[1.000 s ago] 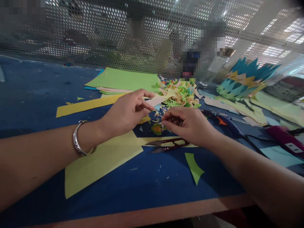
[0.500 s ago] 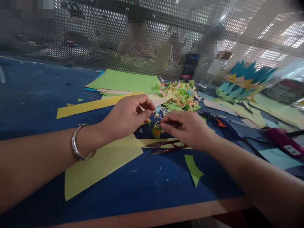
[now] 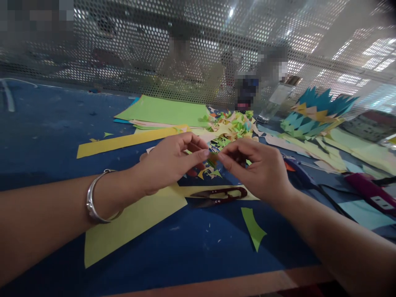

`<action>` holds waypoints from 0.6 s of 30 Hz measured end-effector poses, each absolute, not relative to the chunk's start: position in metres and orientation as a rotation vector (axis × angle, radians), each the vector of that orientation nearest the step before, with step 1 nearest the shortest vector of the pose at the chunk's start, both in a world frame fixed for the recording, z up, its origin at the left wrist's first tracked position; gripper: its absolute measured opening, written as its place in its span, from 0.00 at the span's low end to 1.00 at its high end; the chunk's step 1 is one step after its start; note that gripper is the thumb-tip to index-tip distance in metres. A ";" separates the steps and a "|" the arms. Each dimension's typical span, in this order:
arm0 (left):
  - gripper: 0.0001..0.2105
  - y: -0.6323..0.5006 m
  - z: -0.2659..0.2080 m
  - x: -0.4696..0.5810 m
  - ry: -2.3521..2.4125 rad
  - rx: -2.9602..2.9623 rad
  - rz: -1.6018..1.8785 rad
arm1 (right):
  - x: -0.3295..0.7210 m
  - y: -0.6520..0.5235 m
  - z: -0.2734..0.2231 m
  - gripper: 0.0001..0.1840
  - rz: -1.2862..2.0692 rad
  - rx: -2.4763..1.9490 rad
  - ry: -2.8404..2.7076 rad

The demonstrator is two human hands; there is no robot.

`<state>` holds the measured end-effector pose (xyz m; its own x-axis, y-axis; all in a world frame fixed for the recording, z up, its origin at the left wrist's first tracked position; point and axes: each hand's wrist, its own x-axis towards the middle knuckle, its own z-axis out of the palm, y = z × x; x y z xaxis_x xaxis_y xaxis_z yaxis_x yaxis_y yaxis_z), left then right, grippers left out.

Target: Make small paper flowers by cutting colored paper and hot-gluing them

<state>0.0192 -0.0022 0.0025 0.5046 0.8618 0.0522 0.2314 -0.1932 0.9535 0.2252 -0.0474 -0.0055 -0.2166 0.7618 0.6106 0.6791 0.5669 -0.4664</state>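
A small green and orange piece of paper (image 3: 213, 159) is pinched between my hands above the table. My left hand (image 3: 176, 159), with a silver bangle at the wrist, has its thumb and fingers closed on the piece's left side. From the right, my right hand (image 3: 260, 167) grips the other end between thumb and fingertips. The fingers partly cover the paper. Just below lie dark red thread snips (image 3: 241, 192), blades pointing left, on a pale yellow strip. Small paper scraps (image 3: 213, 172) are scattered under the fingers.
Behind the hands is a heap of folded paper pieces (image 3: 235, 123) beside stacked green sheets (image 3: 167, 110). A blue glue gun (image 3: 301, 173), a purple power strip (image 3: 368, 192), a teal paper crown (image 3: 318, 113) and a clear bottle (image 3: 275, 101) stand or lie rightward. A perforated metal panel (image 3: 139, 53) rises behind.
My hands have come together on the small green and orange paper, which was low by my right fingertips. My left hand, apart from it before, now pinches it. The view has tilted slightly up.
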 end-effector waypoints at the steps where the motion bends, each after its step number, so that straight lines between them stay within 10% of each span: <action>1: 0.15 -0.004 0.002 0.020 0.881 1.573 0.742 | 0.225 -0.048 -0.006 0.05 0.089 -1.153 -1.933; 18: 0.12 -0.004 0.000 0.022 0.642 1.473 0.866 | 0.225 -0.051 -0.007 0.04 0.136 -1.097 -1.946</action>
<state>0.0221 -0.0042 0.0001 0.5631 0.8147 0.1388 -0.1039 -0.0968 0.9899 0.2253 -0.0508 -0.0065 -0.2303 0.7378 0.6345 0.6423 0.6051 -0.4705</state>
